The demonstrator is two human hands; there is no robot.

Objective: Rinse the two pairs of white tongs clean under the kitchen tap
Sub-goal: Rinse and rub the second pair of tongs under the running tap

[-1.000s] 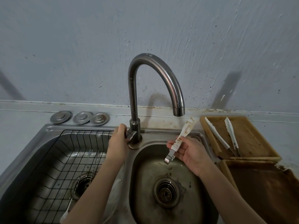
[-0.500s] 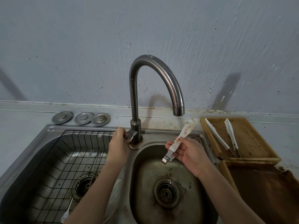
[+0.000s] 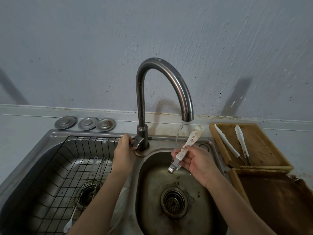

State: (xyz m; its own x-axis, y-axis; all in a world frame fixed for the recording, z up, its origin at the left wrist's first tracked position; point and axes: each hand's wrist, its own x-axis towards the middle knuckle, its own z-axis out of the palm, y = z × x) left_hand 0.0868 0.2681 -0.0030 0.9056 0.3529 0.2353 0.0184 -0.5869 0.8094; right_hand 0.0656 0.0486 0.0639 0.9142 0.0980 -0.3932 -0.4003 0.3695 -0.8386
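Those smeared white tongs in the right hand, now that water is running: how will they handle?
Likely slippery: the stream falls beside the tongs, whose white arms look smeared brown. Probably light, since the right hand holds them with a loose finger grip. They seem stiff, sticking up at a tilt without drooping.

The light is dim and cool, flat over the grey wall [image 3: 101,48]. The tap [image 3: 162,85] throws a soft brown-edged shadow on the wall just right of its stem, and two slanted dark shadow bands cross the wall far left and far right of it. Pale highlights run along the tap's curve. Wide-angle bending bows the counter line outward from the tap. Focus is sharp throughout; corners darken slightly.
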